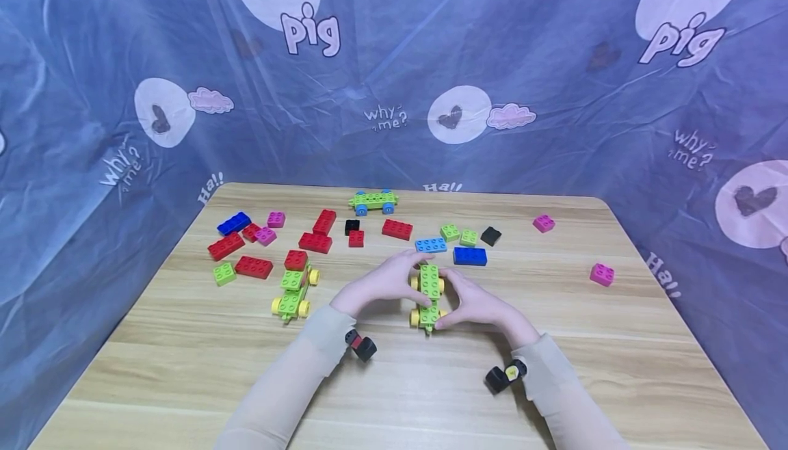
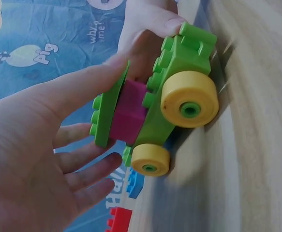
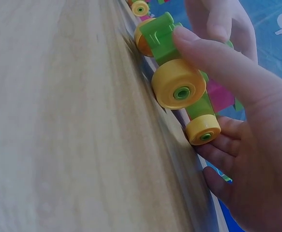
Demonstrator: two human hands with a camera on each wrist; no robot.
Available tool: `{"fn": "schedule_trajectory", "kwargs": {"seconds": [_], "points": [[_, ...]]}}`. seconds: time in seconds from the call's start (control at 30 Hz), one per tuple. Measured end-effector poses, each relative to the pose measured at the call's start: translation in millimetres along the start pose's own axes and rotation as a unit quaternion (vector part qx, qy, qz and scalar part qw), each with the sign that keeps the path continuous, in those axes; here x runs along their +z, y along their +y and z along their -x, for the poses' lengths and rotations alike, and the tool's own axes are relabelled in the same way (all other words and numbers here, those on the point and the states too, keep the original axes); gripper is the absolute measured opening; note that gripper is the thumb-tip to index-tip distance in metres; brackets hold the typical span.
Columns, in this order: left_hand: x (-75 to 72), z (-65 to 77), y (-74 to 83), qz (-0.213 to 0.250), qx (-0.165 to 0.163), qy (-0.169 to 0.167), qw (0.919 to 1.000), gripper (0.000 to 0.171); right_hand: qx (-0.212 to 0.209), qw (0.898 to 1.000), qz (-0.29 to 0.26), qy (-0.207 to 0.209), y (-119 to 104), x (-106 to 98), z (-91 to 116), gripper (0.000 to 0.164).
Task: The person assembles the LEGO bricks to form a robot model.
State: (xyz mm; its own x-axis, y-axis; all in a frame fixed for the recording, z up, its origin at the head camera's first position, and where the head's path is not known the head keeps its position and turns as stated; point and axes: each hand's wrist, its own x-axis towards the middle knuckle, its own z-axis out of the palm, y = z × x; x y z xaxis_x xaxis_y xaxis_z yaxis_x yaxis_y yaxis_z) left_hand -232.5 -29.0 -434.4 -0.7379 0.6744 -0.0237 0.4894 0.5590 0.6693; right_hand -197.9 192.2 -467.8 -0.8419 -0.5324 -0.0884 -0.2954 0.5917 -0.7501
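Note:
A green toy car (image 1: pixel 429 314) with yellow wheels stands between both hands in the middle of the table. In the left wrist view, a pink brick (image 2: pixel 128 111) sits on its base, with a green studded plate (image 2: pixel 107 116) on top, slightly tilted. My left hand (image 1: pixel 394 278) grips the plate, thumb on its near end and fingers at the far side. On the other side, my right hand (image 1: pixel 480 303) holds the car, its thumb against the base's near end and its fingers by the far wheel (image 3: pixel 203 129).
To the left stands another green car (image 1: pixel 291 303) with yellow wheels, a red brick (image 1: pixel 295 260) on it. A green base with blue wheels (image 1: pixel 373 200) is at the back edge. Loose bricks lie behind the hands, including a dark blue one (image 1: pixel 470 256) and a pink one (image 1: pixel 602 274).

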Motion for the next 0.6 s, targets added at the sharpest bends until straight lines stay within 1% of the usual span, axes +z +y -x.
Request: {"fn": "schedule_trajectory", "kwargs": {"seconds": [0.1,0.17,0.23,0.3,0.4,0.5,0.6], "points": [[-4.9,2.0,-1.7,0.013,0.009,-0.002,0.9999,0.091,-0.002,1.0,0.002,0.001,1.0,0.4,-0.2,0.11],[-9.9,3.2,-2.7,0.019,0.013,0.001,0.9997,0.085,-0.001,1.0,0.0,0.003,0.6,0.3,-0.2,0.111],[-15.6,4.1,-3.9,0.021,0.014,0.011,0.9996,0.077,-0.006,1.0,0.001,0.004,0.7,0.2,-0.1,0.11],[-20.9,4.2,-5.6,0.021,0.01,0.033,0.9992,0.066,-0.008,1.0,-0.001,0.004,0.6,-0.2,0.1,0.111],[-27.4,3.5,-9.3,0.02,-0.005,0.082,0.9964,0.054,-0.009,1.0,0.0,0.005,0.6,-0.6,0.4,0.112],[-31.5,2.7,-14.6,0.019,-0.024,0.13,0.991,0.044,-0.012,1.0,0.004,0.003,0.9,-0.5,0.6,0.112],[-33.6,2.1,-22.5,0.021,-0.035,0.172,0.9842,0.037,-0.014,1.0,0.012,0.002,1.3,-0.1,0.2,0.112]]}}
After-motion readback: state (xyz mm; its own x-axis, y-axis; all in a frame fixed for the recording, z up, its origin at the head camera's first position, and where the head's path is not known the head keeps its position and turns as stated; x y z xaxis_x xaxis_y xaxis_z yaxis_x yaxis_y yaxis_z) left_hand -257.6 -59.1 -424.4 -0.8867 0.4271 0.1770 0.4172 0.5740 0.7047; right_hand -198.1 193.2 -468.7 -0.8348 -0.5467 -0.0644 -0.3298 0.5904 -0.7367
